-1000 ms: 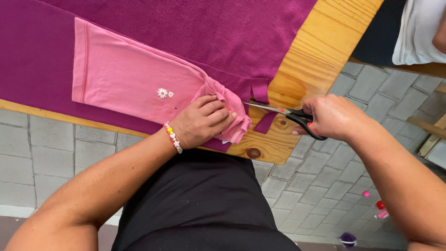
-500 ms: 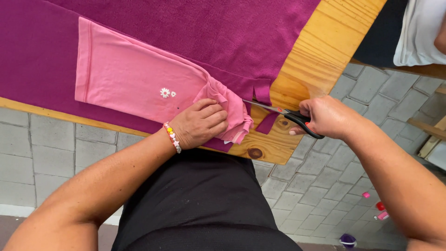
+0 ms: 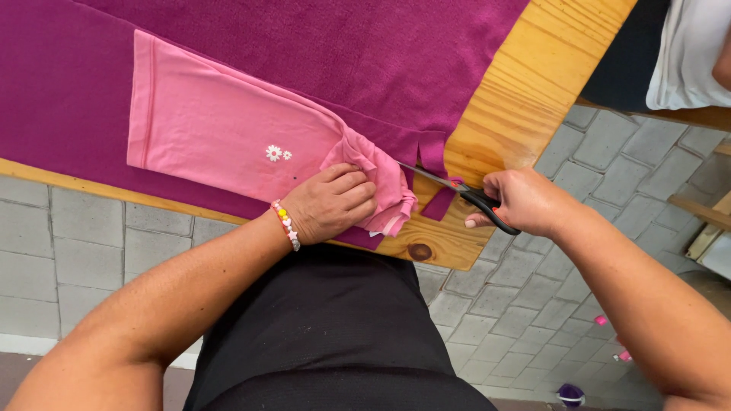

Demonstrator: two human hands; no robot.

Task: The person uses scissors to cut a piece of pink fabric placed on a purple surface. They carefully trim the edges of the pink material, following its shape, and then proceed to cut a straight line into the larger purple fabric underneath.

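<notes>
At the near edge of the wooden worktop [image 3: 525, 106], close to its near right corner, the left hand [image 3: 329, 204] presses down with curled fingers on the bunched end of a pink garment [image 3: 221, 133], pinning it flat; a beaded bracelet [image 3: 285, 224] circles that wrist. Just to the right, the right hand [image 3: 525, 202] is closed around the black handles of a pair of scissors [image 3: 464, 195], whose blades point left toward the bunched pink cloth and meet the edge of the magenta fabric [image 3: 343, 46]. The pink garment, marked with a small white flower print [image 3: 274, 153], lies on the magenta fabric, which spreads toward the worktop's far edge. Short cut strips hang at the magenta fabric's right edge.
</notes>
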